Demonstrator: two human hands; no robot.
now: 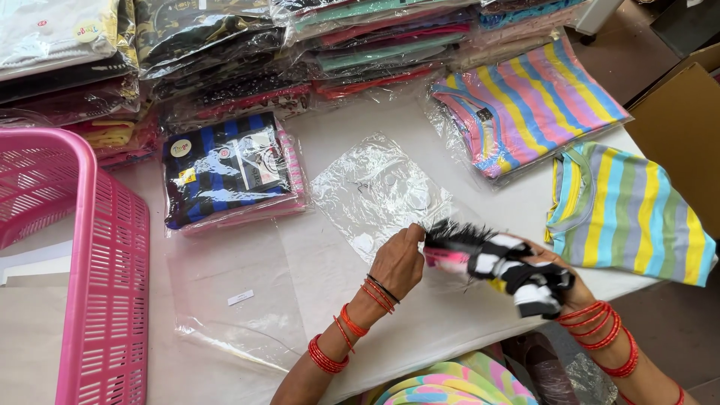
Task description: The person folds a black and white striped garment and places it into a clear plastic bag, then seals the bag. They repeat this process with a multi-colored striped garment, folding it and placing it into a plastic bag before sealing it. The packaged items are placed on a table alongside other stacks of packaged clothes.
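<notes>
Nearest the camera, a striped pastel garment [450, 382] shows at the bottom edge, worn by the person. Both forearms carry red bangles [600, 330].

Left hand [397, 262]: fingers are pinched closed on the edge of a clear plastic bag [375, 191], which lies partly flat on the white table [330, 285]. The pinch point touches the end of the folded shirt.

Right hand [559, 281]: fingers are curled around a folded black-and-white striped shirt [502, 266] with pink and yellow patches. Most of this hand is hidden under the cloth. The shirt is held just above the table's near edge, with its blurred end at the mouth of the bag.

Surroundings:
- A second empty clear bag [232, 292] lies flat to the left of the left forearm.
- A pink plastic basket [105, 285] stands at the left edge of the table.
- A bagged blue-and-black striped shirt [225, 169] lies beyond the bags.
- Stacks of bagged clothes [300, 52] line the far side.
- A bagged pink, yellow and blue striped shirt [525, 105] lies at the right.
- An unbagged yellow, blue and grey striped shirt [630, 214] lies just beside the right hand.
</notes>
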